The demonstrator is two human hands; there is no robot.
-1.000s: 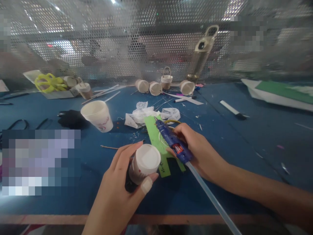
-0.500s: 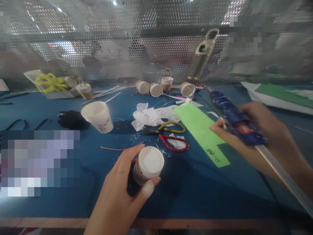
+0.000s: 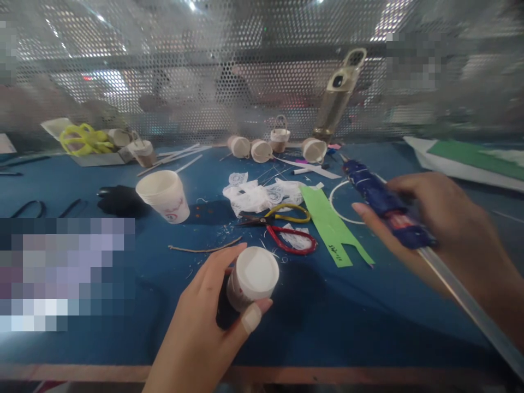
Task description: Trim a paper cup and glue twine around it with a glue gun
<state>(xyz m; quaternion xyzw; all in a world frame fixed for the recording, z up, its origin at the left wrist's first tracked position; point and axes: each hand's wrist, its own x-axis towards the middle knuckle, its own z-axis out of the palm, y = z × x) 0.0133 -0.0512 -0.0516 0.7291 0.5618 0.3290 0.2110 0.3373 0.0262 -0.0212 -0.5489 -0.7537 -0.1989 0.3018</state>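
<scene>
My left hand (image 3: 204, 322) is closed round a small paper cup (image 3: 257, 272), its white round base facing up. A white wrap covers my left thumb. In my right hand (image 3: 446, 234) is a blue hot glue gun (image 3: 387, 202), its nozzle pointing up and to the left, with a long clear glue stick (image 3: 470, 311) coming out of its back end. Left of that hand lies a green paper strip (image 3: 327, 226) with a notch and handwriting. A loop of white cord (image 3: 333, 207) rests between the strip and the glue gun. Beyond the cup are scissors (image 3: 268, 221) with one yellow and one red handle.
Stacked paper cups (image 3: 164, 196) stand at left, near a brown twine piece (image 3: 204, 248). Crumpled white lace (image 3: 266, 194) lies behind the scissors. Small handled cups (image 3: 280, 141) line the back by a bottle (image 3: 335, 103) and perforated screen (image 3: 245, 71). Yellow ribbon (image 3: 84, 139) sits far left.
The green strip has shifted left and turned, away from my right hand. The white cord loop now shows on the table. The glue gun has moved slightly left; the held cup moved slightly right.
</scene>
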